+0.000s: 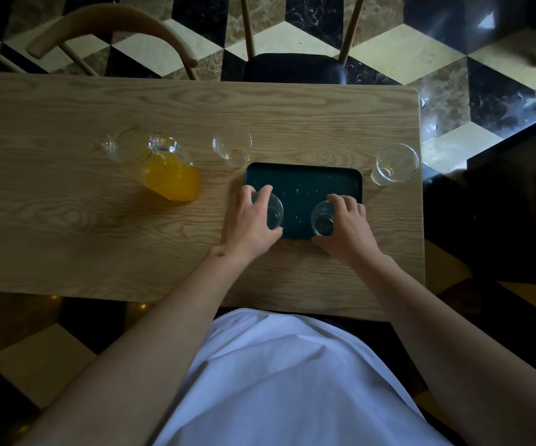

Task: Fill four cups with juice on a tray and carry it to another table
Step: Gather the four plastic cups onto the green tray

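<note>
A dark rectangular tray (305,180) lies on the wooden table (67,226) in front of me. My left hand (247,225) grips an empty clear cup (275,211) standing on the tray's near left part. My right hand (348,228) grips a second empty clear cup (323,218) on the tray's near right part. A third empty cup (232,148) stands on the table just beyond the tray's far left corner. A fourth empty cup (395,164) stands right of the tray near the table's edge. A glass jug of orange juice (160,165) stands to the left.
Two wooden chairs, one with a curved back (115,30) and one with a black seat (294,67), stand at the table's far side. The table's right edge drops to a checkered marble floor (472,91). My white shirt fills the bottom of the view.
</note>
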Motion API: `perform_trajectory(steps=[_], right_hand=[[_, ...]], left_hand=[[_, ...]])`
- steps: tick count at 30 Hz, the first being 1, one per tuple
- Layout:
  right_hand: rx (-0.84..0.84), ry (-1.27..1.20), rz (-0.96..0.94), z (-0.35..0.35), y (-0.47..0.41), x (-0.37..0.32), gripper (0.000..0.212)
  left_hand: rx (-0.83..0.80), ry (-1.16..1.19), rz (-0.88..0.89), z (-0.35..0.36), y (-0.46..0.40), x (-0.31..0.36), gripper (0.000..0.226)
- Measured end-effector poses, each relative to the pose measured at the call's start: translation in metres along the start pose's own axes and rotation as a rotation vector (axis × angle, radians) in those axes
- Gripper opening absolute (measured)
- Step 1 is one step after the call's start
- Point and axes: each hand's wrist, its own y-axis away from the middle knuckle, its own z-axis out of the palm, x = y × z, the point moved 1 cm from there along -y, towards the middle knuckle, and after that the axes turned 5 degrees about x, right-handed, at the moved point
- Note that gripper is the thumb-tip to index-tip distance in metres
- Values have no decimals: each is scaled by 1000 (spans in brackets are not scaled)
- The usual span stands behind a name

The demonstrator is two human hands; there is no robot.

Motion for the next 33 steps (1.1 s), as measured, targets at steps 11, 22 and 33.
perform_trajectory(steps=[11, 22, 33], right_hand=[[119, -76, 81, -12, 31, 24, 94], [123, -132, 124, -27, 17, 38, 77], [186, 33, 134, -66, -49, 56, 71]], left_hand=[[-57, -42, 33, 20, -18, 8, 83], [-23, -48, -23, 4, -33, 12, 96], [-79, -175, -283, -49, -159, -25, 94]])
